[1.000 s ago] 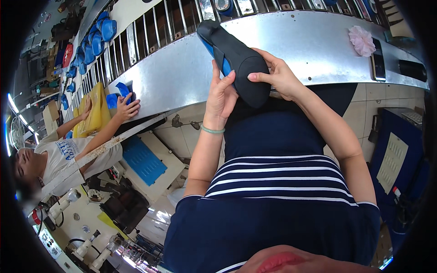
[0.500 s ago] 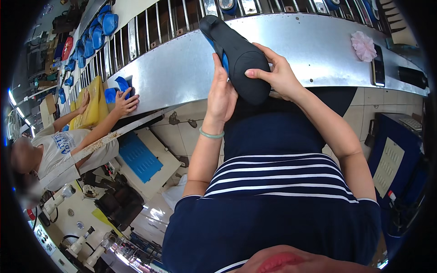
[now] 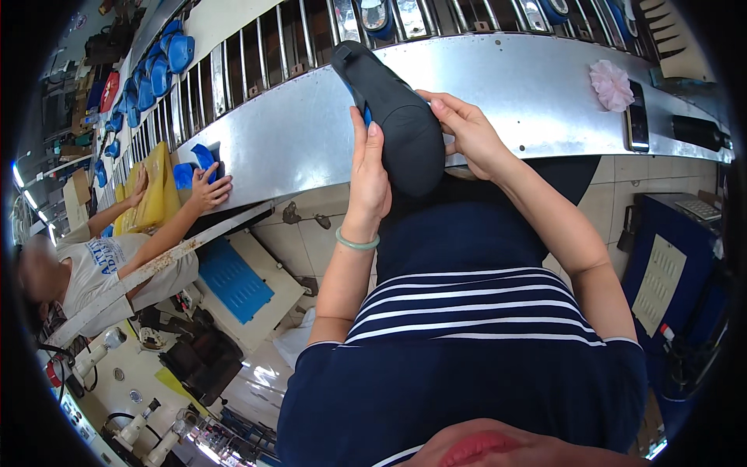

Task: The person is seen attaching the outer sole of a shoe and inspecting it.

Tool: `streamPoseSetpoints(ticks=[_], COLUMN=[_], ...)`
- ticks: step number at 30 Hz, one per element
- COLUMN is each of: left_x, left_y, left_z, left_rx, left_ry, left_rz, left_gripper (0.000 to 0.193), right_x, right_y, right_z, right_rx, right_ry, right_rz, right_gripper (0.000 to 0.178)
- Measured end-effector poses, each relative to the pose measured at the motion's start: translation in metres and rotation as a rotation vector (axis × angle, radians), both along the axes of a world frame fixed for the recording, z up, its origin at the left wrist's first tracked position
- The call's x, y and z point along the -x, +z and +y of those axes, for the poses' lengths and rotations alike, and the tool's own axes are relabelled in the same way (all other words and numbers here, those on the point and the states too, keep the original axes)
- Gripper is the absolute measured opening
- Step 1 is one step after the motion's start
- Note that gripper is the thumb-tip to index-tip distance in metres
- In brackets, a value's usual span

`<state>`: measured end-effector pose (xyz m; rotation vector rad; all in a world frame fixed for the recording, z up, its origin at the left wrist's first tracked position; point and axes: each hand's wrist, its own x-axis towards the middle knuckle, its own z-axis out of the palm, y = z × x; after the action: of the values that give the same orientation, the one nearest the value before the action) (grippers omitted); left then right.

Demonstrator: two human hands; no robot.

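A black shoe [image 3: 412, 144] with a bit of blue showing along its left side is held above the near edge of the metal bench. Its rounded, wide end faces me and the narrow end points away toward the rollers. My left hand [image 3: 369, 175] grips the shoe's left side, fingers reaching up along it and thumb at its edge. On the opposite side my right hand [image 3: 475, 138] holds the edge, with the forefinger touching the upper right and the thumb close to the side. The shoe's underside is hidden.
The metal bench [image 3: 272, 128] runs alongside a roller conveyor [image 3: 307, 35] carrying blue shoe-shaped pieces [image 3: 180, 53]. A pink scrunchie [image 3: 611, 86] and a phone [image 3: 636, 117] lie at the right, beside a black cylindrical item [image 3: 696, 132]. At left, a co-worker's hand [image 3: 208, 191] touches blue pieces beside yellow plastic [image 3: 156, 187].
My right thumb has come off the shoe's upper face and is now at its side. The left thumb has come up against the shoe. The shoe has shifted slightly left and nearer to me.
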<state>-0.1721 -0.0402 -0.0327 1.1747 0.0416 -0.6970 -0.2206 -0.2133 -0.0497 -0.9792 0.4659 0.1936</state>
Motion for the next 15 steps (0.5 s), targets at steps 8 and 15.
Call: streamPoseSetpoints(ticks=[8,15], left_x=[-0.001,-0.011], left_y=[-0.001,0.010], left_z=[-0.005,0.001], left_rx=[0.027,0.036], left_ry=[0.042,-0.059], left_rz=[0.029,0.065], left_gripper=[0.074,0.075], right_x=[-0.010,-0.024], right_y=[-0.001,0.015], right_z=[-0.011,-0.019], right_rx=[0.033,0.123], right_ry=[0.087,0.211], right_rz=[0.059,0.058], right_gripper=[0.040,0.054])
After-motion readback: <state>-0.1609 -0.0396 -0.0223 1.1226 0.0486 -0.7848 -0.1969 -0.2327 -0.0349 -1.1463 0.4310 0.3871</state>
